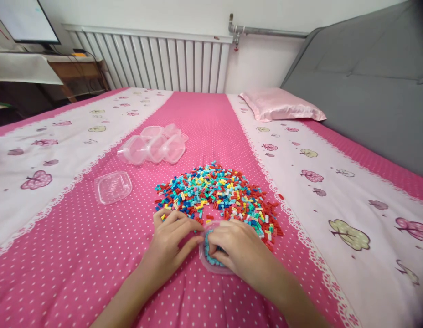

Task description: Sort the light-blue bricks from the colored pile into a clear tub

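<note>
A small clear plastic container [208,265] stands on the bed close to me, with light-blue toy bricks [207,248] inside. My right hand [237,243] reaches into it with fingers curled down among the bricks; whatever they pinch is hidden. At the container's left side is my left hand [173,234], its fingers apart and its thumb and index fingertips at the rim. Nothing shows in its grasp. Just beyond both hands spreads a heap of small toy bricks [211,187] in red, blue, yellow, green and white.
On the pink dotted bedspread [129,255], a clear lid [113,187] lies to the left. Several clear containers [155,146] are grouped farther back. A pink pillow [280,104] rests by the grey headboard [365,68]. The radiator [157,59] lines the wall.
</note>
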`<state>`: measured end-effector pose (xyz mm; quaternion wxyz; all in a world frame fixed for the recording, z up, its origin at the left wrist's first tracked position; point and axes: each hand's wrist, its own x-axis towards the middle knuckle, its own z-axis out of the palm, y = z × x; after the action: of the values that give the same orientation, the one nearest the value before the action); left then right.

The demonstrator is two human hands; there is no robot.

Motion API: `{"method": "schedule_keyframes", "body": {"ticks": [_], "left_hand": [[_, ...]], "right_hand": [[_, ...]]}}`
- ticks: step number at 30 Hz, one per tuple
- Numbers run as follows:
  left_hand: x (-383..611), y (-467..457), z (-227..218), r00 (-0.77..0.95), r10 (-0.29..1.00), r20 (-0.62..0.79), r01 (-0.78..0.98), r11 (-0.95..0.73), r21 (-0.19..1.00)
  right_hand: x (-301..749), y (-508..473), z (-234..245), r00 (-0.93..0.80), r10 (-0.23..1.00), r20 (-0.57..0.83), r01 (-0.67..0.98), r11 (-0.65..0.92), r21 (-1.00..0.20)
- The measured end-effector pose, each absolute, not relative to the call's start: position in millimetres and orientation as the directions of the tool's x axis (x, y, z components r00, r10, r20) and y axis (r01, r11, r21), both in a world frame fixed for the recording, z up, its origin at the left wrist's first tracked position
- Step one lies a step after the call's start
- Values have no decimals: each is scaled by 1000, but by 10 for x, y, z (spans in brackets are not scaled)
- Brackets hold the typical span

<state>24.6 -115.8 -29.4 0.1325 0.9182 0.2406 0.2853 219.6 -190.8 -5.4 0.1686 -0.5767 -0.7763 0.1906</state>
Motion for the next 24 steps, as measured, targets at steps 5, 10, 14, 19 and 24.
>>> {"method": "schedule_keyframes", "body": {"ticks": [5,10,14,19,24], "left_hand": [[247,-1166,-292,713,525,464,371,-845,385],[252,-1176,-293,705,535,465,386,-840,382],[255,-1181,-304,707,540,457,399,-838,372],[253,-1194,-292,705,549,449,408,-832,377],[257,-1192,-287,706,552,444,411,-830,377]], "right_hand": [[2184,-1909,-28,-311,950,33,822,286,-493],[2178,-1910,9,-345,938,37,805,316,-502],[2180,-1909,-19,-330,941,76,820,325,-471],[2164,-1905,-62,-348,932,102,863,361,-354],[2174,-1922,-48,-315,944,95,860,326,-392]]}}
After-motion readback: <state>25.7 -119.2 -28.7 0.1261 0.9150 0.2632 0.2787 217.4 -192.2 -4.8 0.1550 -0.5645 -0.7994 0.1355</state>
